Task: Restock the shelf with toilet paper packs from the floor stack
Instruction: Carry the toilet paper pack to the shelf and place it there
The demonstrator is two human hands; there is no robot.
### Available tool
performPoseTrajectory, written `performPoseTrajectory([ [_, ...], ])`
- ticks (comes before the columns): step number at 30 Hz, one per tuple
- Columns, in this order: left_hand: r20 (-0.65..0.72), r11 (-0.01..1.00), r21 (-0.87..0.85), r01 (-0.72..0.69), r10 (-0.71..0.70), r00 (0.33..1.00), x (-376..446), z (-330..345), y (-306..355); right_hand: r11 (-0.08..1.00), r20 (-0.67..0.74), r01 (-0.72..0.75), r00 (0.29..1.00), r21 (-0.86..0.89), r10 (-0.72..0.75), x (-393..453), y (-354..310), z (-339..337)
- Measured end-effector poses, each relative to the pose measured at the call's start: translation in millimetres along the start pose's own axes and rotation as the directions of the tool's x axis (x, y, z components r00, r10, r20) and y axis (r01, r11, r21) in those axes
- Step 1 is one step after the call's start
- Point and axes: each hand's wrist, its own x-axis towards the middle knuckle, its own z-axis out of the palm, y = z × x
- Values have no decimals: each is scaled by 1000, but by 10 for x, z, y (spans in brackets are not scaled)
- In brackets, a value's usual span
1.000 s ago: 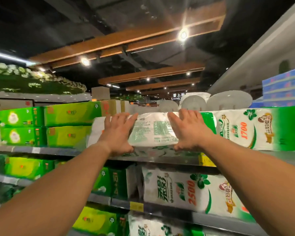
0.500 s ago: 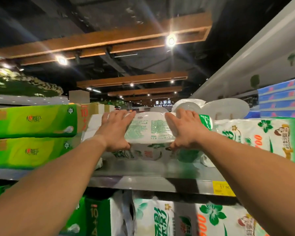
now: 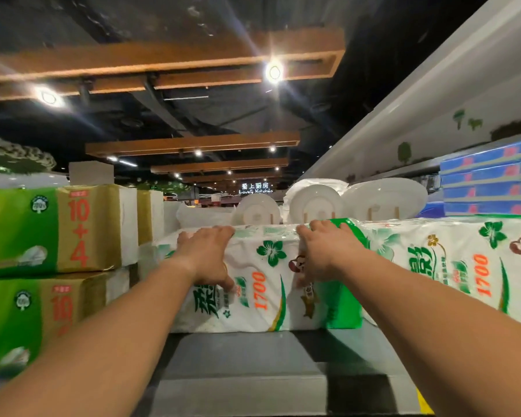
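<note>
Both arms are stretched out toward the top shelf [image 3: 253, 350], and the toilet paper pack [image 3: 262, 284] is sitting flat on it, dead center from where I'm standing, white wrap with green flowers and an orange 1700 on the front. The left hand [image 3: 206, 257] is laid on the pack's front face at about 10 o'clock, fingers hooked over the top edge and thumb pressing low on the wrap, so it's gripping the pack. The right hand [image 3: 322, 254] does the same at about 2 o'clock, fingers curled over the top rim, thumb down against the front. Just beside the pack at 3 o'clock sits a second pack [image 3: 451, 266] with the same print, and the two look like they're touching. Over at 9 o'clock are two green and gold tissue boxes [image 3: 57, 233] stacked one on the other, marked 10+4, with a small gap before the pack. Behind the pack, around 12 to 1 o'clock, some white plates [image 3: 316, 203] stand on edge, and a pile of blue packs [image 3: 491, 179] is off at 2 o'clock.
</note>
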Motion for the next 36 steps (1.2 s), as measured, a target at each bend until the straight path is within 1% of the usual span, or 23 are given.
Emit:
performPoseTrajectory([
  [5, 19, 999, 21, -26, 25, 999, 291, 100, 18, 999, 19, -6, 1000, -51, 7, 226, 100, 62],
  [10, 44, 998, 30, -55, 54, 998, 375, 86, 76, 1000, 118, -25, 993, -5, 25, 349, 231, -14],
  [13, 17, 997, 11, -76, 76, 997, 384, 96, 105, 998, 133, -36, 991, 44, 30, 392, 299, -19],
  [15, 21, 996, -37, -77, 78, 997, 386, 73, 85, 998, 134, -38, 990, 46, 31, 406, 315, -8],
  [18, 20, 991, -108, -81, 83, 996, 339, 61, -37, 1000, 89, -12, 996, 21, 10, 413, 337, 44],
  [20, -2, 990, -111, -86, 86, 996, 305, 87, -80, 999, 61, -5, 998, 38, 3, 413, 372, 78],
  [23, -21, 998, -29, -57, 56, 998, 326, 126, -23, 1000, 73, 5, 997, 27, -7, 422, 376, 85],
  [27, -36, 995, 89, 44, -41, 998, 254, 153, 123, 996, 81, -7, 997, -91, 14, 379, 311, 71],
  [29, -60, 986, 111, 129, -123, 991, 139, 187, 222, 989, 19, -41, 999, -145, 44, 300, 256, 104],
  [31, -89, 984, 93, 154, -146, 985, 9, 217, 334, 983, -86, -67, 995, -171, 53, 194, 178, 142],
  [33, -80, 989, 49, 141, -137, 987, -133, 228, 423, 988, -138, -47, 990, -146, 26, 54, 92, 175],
  [36, -66, 993, 18, 119, -117, 991, -325, 172, 464, 996, -113, -6, 994, -84, -3, -197, -22, 185],
])
